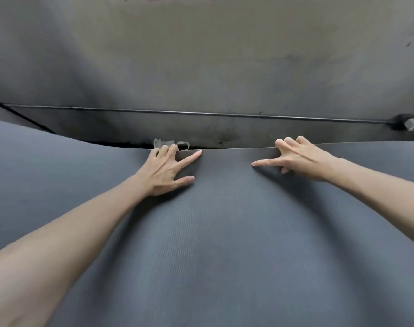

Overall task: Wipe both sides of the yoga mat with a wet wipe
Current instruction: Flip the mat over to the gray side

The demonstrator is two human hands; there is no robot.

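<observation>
A grey textured yoga mat [224, 232] fills the lower half of the view, its far edge running across the middle. My left hand [168, 168] lies at that edge left of centre. Its index finger and thumb stretch out flat on the mat, while its other fingers curl at the edge and hold a crumpled pale wet wipe [171, 143], which pokes out beyond the knuckles. My right hand [297, 159] is at the same edge further right. Its outer fingers hook over the mat's edge, and its index finger points left along the surface.
Beyond the mat lies stained grey concrete [201, 55]. A thin dark cable [201, 112] runs across it to a small pale plug [411, 124] at the right. Another black cable [19, 114] slants in at the far left.
</observation>
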